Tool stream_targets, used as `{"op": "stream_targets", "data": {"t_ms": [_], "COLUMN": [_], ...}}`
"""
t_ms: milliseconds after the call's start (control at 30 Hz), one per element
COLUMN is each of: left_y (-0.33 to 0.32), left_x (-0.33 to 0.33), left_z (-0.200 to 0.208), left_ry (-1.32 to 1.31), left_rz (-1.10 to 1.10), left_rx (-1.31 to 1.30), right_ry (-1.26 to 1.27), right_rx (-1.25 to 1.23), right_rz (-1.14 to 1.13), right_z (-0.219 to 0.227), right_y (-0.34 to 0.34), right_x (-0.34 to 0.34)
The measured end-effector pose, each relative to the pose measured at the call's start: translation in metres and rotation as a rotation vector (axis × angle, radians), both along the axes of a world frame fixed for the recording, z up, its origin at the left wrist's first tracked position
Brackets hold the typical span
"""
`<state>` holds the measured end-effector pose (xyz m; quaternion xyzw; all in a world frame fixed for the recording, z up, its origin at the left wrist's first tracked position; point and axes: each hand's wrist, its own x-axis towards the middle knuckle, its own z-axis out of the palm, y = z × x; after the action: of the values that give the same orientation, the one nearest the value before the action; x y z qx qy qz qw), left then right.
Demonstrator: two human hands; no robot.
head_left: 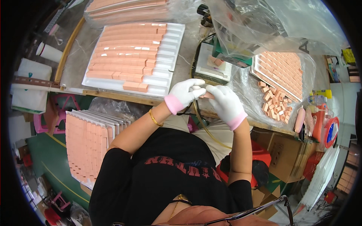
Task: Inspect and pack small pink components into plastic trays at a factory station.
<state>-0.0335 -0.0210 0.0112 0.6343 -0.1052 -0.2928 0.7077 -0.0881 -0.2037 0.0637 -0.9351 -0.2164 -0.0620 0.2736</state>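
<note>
Pinching a small peach block (pixel 207 95) in the head view, the right grip (pixel 227 104), in a white glove with a pink cuff, has its fingertips closed around the piece. The left grip (pixel 183 95), gloved alike, meets it from the other side with bent fingers; whether these hold the block or merely touch it, I cannot tell. The block sits between the two sets of fingertips, mostly hidden by them, raised at the near edge of the tabletop (pixel 76 71).

Beyond the left grip lies a white tray (pixel 172 49) with rows of peach blocks, its right-hand channels bare. Just past the fingertips stands a white-topped box (pixel 203 68) carrying a few peach pieces, with a green box (pixel 230 54) beside it. To the right of the right grip, a pile of loose blocks (pixel 277 103) rests on clear plastic (pixel 245 96), next to a second tray (pixel 256 61) filled with blocks.
</note>
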Motion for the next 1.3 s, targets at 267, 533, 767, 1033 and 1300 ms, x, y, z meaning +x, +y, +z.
{"op": "stream_targets", "data": {"t_ms": [267,533,767,1033,1300], "left_y": [0.006,0.012,0.062,0.136,0.149], "left_x": [0.002,0.003,0.001,0.020,0.023], "left_z": [-0.015,-0.003,0.022,0.018,0.032], "left_ry": [-0.329,0.253,-0.673,-1.311,-1.229], "left_rz": [-0.025,-0.111,0.015,-0.096,-0.079], "left_rx": [0.155,-0.268,0.438,1.198,1.164], "right_ry": [-0.021,-0.132,-0.265,-0.088,-0.197], "right_rx": [0.040,0.418,0.123,0.273,-0.093], "right_rz": [0.069,-0.125,-0.614,-0.618,-0.797], "right_z": [-0.011,-0.015,-0.027,-0.034,-0.023], "right_y": [0.009,0.016,-0.025,-0.031,-0.072], "right_x": [0.003,0.001,0.035,0.089,0.053]}}
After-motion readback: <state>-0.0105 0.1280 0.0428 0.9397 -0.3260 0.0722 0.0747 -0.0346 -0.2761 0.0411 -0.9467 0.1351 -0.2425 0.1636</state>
